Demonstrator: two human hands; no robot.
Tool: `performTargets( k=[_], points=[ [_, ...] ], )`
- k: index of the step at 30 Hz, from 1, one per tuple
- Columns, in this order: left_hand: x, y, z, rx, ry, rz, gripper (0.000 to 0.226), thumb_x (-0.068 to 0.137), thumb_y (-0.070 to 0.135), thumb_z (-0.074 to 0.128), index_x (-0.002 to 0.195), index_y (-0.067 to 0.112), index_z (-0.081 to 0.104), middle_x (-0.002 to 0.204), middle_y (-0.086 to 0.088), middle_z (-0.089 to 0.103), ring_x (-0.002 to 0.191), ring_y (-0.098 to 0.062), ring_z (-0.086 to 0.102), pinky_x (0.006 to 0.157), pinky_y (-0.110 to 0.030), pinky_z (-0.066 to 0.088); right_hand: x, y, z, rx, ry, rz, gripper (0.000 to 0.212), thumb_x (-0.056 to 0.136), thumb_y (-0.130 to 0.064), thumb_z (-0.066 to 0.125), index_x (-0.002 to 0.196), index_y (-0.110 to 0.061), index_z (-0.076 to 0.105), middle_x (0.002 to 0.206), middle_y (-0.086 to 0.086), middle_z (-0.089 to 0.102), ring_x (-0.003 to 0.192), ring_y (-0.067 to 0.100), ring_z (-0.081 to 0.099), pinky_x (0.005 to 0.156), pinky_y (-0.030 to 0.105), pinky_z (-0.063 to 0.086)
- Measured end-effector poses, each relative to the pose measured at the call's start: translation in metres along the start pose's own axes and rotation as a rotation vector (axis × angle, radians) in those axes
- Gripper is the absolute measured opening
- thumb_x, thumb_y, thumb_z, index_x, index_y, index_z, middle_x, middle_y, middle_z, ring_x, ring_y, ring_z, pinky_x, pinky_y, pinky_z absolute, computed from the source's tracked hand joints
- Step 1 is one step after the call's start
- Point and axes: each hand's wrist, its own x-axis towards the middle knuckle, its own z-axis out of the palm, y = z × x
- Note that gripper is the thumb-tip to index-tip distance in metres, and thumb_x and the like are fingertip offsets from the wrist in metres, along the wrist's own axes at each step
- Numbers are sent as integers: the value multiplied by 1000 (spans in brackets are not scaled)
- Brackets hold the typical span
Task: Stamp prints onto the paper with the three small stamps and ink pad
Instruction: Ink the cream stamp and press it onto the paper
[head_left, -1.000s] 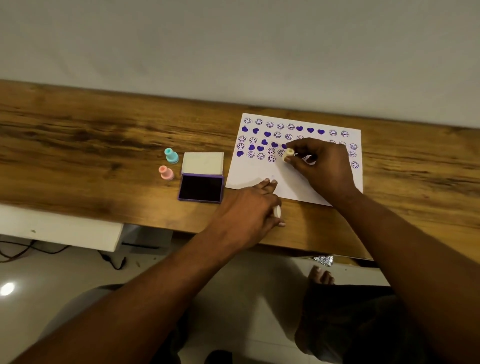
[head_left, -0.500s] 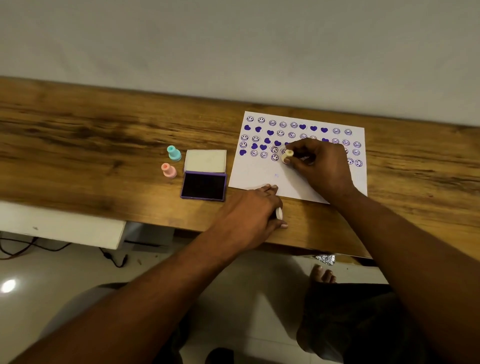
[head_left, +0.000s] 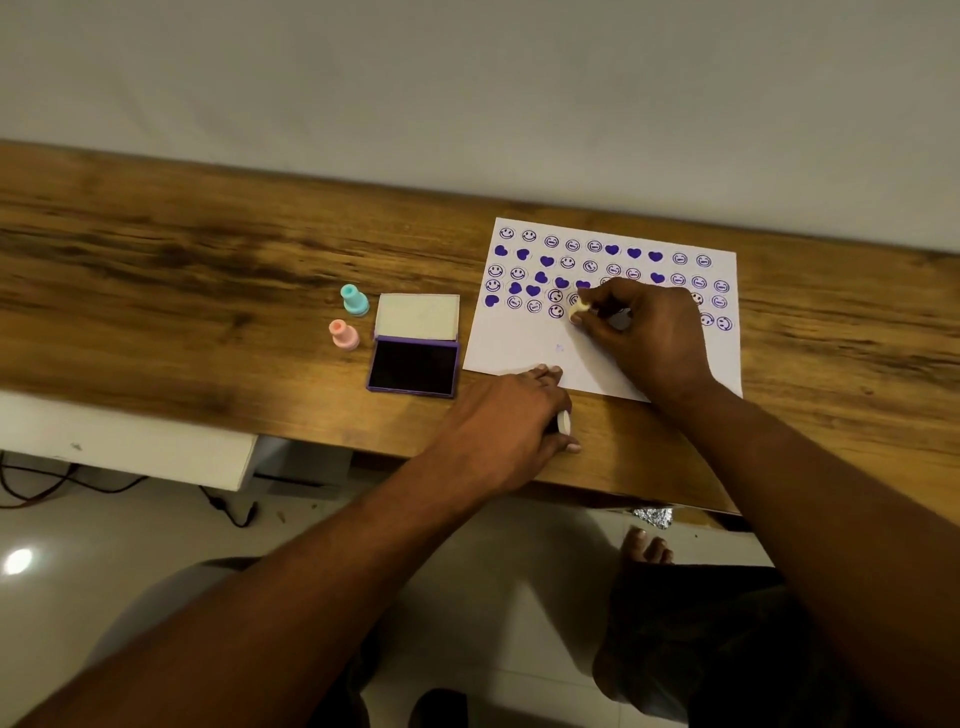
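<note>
Pinching a small cream stamp (head_left: 576, 312) between thumb and curled fingertips, the right hand (head_left: 649, 332) holds it low over the white paper sheet (head_left: 519, 348) right of centre frame, beside rows of purple smileys and hearts. The left hand (head_left: 509, 421) lays its fingers on the sheet's near edge, its thumb tucking in a small white cap (head_left: 563, 422). Left of the sheet the purple ink pad (head_left: 413, 366) lies open, dark inside, its pale lid (head_left: 417, 317) flipped back. Further left a teal stamp (head_left: 355, 300) and a pink stamp (head_left: 344, 334) stand upright on the grained wooden table (head_left: 208, 291).
</note>
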Motion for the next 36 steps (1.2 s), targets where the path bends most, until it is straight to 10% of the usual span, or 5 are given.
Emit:
performTargets(
  k=[15, 23, 36],
  points=[
    [-2, 0, 1, -16, 38, -10, 45, 97, 55, 64, 132, 27, 68, 164, 2, 43, 149, -19, 42, 112, -39, 42, -9, -5, 8, -47, 33, 51, 23, 94, -38, 78, 111, -23, 78, 103, -4, 81, 79, 16, 70, 71, 24, 43],
    [-3, -1, 1, -45, 60, 0, 44, 97, 53, 66, 134, 29, 66, 163, 3, 45, 144, -21, 49, 109, -43, 46, 17, 4, -20, 770, 279, 451, 30, 85, -21, 88, 111, -13, 75, 97, 2, 82, 85, 11, 78, 65, 25, 60],
    [-7, -14, -6, -322, 383, -122, 39, 85, 51, 80, 117, 28, 76, 129, 4, 74, 117, -17, 69, 94, -27, 50, 29, -4, -20, 995, 225, 763, 13, 83, -29, 88, 90, -23, 80, 84, -7, 75, 64, 7, 54, 53, 23, 41]
  ],
)
